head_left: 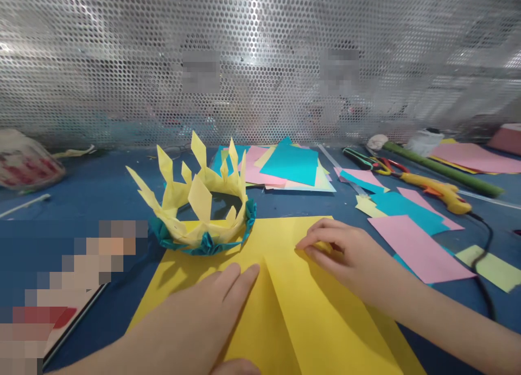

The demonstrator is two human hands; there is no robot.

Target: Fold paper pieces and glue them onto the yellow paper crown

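A large sheet of yellow paper (280,234) lies in front of me, with a long flap (321,315) folded over and slightly raised along its left edge. My left hand (211,299) rests on the sheet left of the flap, fingers stretched out and pressing down. At the flap's far end, my right hand (337,250) has thumb and forefinger brought together on the yellow paper. A pale yellow paper crown (199,198) with pointed diamond tips and a teal folded band (207,245) stands upright on the sheet's far left corner.
Stacked coloured paper (291,166) lies behind. To the right are pink paper pieces (417,245), a yellow glue gun (437,190) with a black cord (486,255), pliers (382,166) and a green stem (443,169). A phone-like slab (75,315), partly blurred, lies left. A perforated metal panel (260,65) closes the back.
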